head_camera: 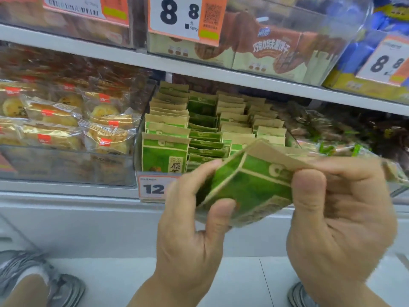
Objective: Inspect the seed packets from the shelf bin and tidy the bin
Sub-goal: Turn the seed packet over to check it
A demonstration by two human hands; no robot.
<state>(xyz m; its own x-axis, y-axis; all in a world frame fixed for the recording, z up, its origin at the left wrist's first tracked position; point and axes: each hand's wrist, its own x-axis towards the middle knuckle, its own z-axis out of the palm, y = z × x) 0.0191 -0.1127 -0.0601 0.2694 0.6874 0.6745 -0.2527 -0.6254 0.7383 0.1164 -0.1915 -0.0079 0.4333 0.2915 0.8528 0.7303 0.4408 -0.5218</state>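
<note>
Both hands, left hand (190, 220) and right hand (338, 220), pinch blurred green packet (250, 185) between them, below the bin (141, 138); print unreadable.

The held packet (247, 185) is motion-blurred with its print unreadable, its right end hidden behind the right hand (340, 220), which also covers the bin's (138, 151) front, perhaps hiding more packets.

Price tag (177, 16) on upper shelf bin reads "8.8", "500g"; second "8.8" tag (386, 63) at right; seed bin's tag (152, 188) shows "12" (rest hidden); other print blurred.
</note>
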